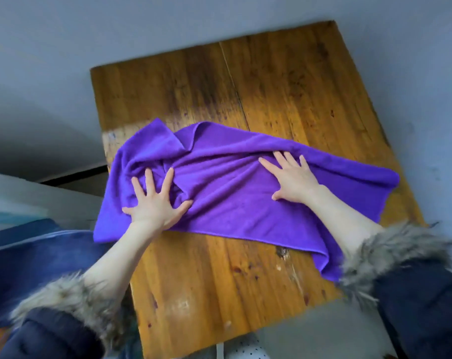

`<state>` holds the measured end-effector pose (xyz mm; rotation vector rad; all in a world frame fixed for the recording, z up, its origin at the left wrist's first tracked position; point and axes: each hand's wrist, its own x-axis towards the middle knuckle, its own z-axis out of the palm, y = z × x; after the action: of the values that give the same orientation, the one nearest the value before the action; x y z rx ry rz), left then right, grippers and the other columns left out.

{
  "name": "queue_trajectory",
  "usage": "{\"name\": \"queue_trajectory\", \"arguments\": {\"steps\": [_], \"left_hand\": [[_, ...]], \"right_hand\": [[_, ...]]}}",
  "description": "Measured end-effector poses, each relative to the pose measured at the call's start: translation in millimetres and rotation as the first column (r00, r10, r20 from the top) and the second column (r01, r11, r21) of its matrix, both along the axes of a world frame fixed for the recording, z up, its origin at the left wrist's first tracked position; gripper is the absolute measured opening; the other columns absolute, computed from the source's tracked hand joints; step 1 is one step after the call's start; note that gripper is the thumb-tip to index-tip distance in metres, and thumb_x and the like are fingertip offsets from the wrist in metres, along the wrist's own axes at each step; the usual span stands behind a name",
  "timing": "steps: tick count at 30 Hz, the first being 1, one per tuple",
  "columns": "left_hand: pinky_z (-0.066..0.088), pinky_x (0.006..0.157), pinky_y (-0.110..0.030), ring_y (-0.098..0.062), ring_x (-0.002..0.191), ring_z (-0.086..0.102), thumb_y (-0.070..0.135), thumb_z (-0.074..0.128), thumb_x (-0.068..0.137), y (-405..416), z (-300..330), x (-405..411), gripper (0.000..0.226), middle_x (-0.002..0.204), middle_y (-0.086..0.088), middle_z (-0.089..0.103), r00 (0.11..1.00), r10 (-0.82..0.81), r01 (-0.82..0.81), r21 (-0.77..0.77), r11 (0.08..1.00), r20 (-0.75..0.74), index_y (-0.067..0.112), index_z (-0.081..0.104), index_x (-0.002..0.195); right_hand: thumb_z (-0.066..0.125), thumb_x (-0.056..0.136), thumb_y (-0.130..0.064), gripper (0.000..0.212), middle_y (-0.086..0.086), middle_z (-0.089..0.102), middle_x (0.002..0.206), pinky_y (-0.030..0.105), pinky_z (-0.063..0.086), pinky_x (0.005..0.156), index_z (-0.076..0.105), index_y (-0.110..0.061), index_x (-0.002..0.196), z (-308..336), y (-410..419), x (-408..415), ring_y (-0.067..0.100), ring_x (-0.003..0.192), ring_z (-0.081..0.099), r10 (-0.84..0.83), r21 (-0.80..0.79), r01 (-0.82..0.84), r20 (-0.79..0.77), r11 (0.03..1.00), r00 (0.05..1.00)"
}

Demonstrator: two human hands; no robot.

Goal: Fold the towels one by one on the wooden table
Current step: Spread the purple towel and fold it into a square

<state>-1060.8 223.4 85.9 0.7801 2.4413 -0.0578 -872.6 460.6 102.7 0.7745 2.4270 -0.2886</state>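
View from above: a purple towel [235, 193] lies across a wooden table [284, 81], spread side to side over the middle, w/ its left end slipping over the table's left edge and its near-right corner drooping off the near-right edge by the right sleeve.

Left hand [156, 203] lies flat on the towel's left part, fingers straight and spread wide, pressing down; nothing is gripped. Cloth bunches into thick creases just beyond its fingertips. Right hand [294, 181] lies flat on the towel's right-centre, fingers also straight and fanned out, palm down, gripping nothing.

Judgement: the towel is being smoothed before a fold; no fold looks made yet.

What could go wrong:
- Far-left corner is flipped over on itself near the left edge. Folding w/o flattening it would likely lock in a lump.
- The creases by the left hand may get pressed in, not out, if the palms push toward each other.
- Two parts overhang the table, so their weight, or a hard sideways sweep, could drag the towel off.
- The fur cuffs [390, 257] on both dark sleeves sit close to the cloth; the right one could snag the drooping corner.

Around: grey floor on all sides; blue fabric [33, 257] at near left, beside the table. No other towels are visible. The table's far half is bare wood, w/ a seam running front to back.
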Motion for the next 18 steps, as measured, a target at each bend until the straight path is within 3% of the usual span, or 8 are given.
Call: {"name": "queue_trajectory", "arguments": {"steps": [3, 6, 8, 10, 13, 18], "left_hand": [[0.028, 0.097, -0.068, -0.037, 0.14, 0.002, 0.074, 0.039, 0.079, -22, 4, 27, 0.085, 0.156, -0.007, 0.002, 0.995, 0.038, -0.041, -0.036, 0.999, -0.088, 0.04, 0.001, 0.147], [0.028, 0.096, -0.064, -0.037, 0.125, 0.03, 0.064, 0.045, 0.083, -29, 4, 39, 0.072, 0.139, -0.016, 0.032, 0.971, 0.084, -0.074, 0.056, 0.996, -0.222, 0.028, 0.03, 0.143], [0.033, 0.094, -0.062, -0.038, 0.111, 0.042, 0.054, 0.046, 0.084, -29, 1, 41, 0.058, 0.125, -0.02, 0.045, 0.933, 0.017, 0.051, 0.179, 0.983, -0.359, 0.018, 0.049, 0.13], [0.038, 0.093, -0.058, -0.041, 0.107, 0.048, 0.045, 0.049, 0.081, -25, 0, 44, 0.05, 0.122, -0.022, 0.049, 0.886, -0.134, 0.264, 0.245, 0.933, -0.444, 0.014, 0.054, 0.121], [0.037, 0.096, -0.061, -0.044, 0.116, 0.049, 0.038, 0.073, 0.07, -16, -6, 61, 0.06, 0.131, -0.02, 0.05, 0.85, -0.34, 0.453, 0.229, 0.862, -0.403, 0.019, 0.056, 0.124], [0.036, 0.087, -0.069, -0.044, 0.126, 0.042, 0.05, 0.079, 0.057, -17, -12, 99, 0.08, 0.141, -0.019, 0.043, 0.882, -0.412, 0.442, 0.097, 0.892, -0.23, 0.032, 0.052, 0.131]], "right_hand": [[0.055, 0.089, -0.023, 0.079, 0.003, -0.009, 0.157, 0.058, 0.01, 0.113, 0.004, -0.03, 0.149, -3, -21, -19, 0.025, 0.144, -0.007, -0.176, -0.029, 0.174, -0.105, 0.984, 0.979], [0.05, 0.09, -0.048, 0.077, 0.001, -0.016, 0.156, 0.065, 0.012, 0.106, 0.003, -0.03, 0.149, -9, -58, -13, 0.027, 0.143, -0.013, -0.314, -0.079, 0.305, -0.18, 0.949, 0.932], [0.048, 0.084, -0.062, 0.087, 0.002, -0.022, 0.155, 0.069, 0.01, 0.104, -0.002, -0.032, 0.148, -13, -77, 2, 0.029, 0.142, -0.018, -0.298, -0.057, 0.293, -0.142, 0.954, 0.944], [0.047, 0.08, -0.069, 0.094, 0.002, -0.024, 0.154, 0.07, 0.008, 0.103, -0.006, -0.033, 0.148, -17, -87, 17, 0.031, 0.141, -0.02, -0.253, -0.029, 0.251, -0.105, 0.968, 0.962], [0.049, 0.075, -0.072, 0.101, 0.002, -0.025, 0.154, 0.07, 0.006, 0.104, -0.01, -0.034, 0.147, -17, -90, 35, 0.032, 0.14, -0.022, -0.16, -0.019, 0.159, -0.059, 0.987, 0.985], [0.055, 0.071, -0.072, 0.106, -0.001, -0.03, 0.152, 0.068, 0.005, 0.105, -0.015, -0.038, 0.145, -14, -82, 68, 0.031, 0.139, -0.026, -0.089, -0.046, 0.088, -0.019, 0.995, 0.996]]}}
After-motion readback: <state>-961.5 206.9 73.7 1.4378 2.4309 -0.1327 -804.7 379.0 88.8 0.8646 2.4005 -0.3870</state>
